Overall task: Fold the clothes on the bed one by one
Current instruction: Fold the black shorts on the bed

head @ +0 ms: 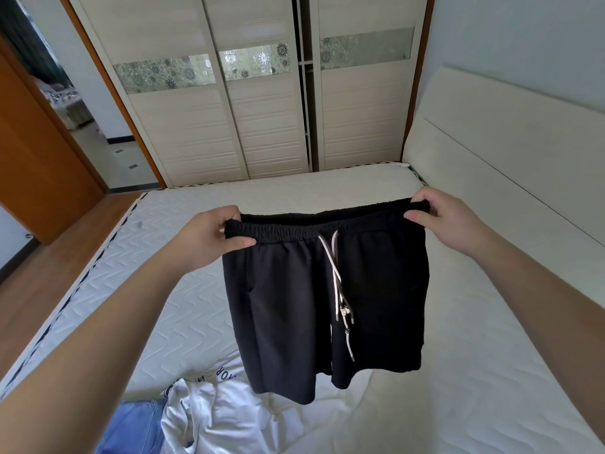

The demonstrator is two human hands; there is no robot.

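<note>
Hidden or cut off: the white garment near the foot of the picture runs off the bottom edge, and its dark printed letters are only partly readable. A blue garment beside it is cut by the same edge, so its kind is hard to tell. The lower middle of the black shorts covers part of the white garment.
Hard to make out: the fingertips of both hands are tucked behind the waistband, out of sight. The back layer of the shorts is hidden by the front.
Left hand: raised in front of the body, arm stretched forward, thumb on the near face of the elastic waistband, fingers curled over its left end, pinching it.
Right hand: held a little higher, arm reaching in from the right, thumb pressed on the waistband's right end, fingers wrapped round the top edge.
Shorts: hanging in the air between the two hands, waistband pulled wide and slightly tilted, legs dangling above the bed without touching it.
Drawstring: white cords hang from the middle of the waistband down the front.
Background: sliding wardrobe doors stand past the far edge of the mattress, a pale headboard on the right.
</note>
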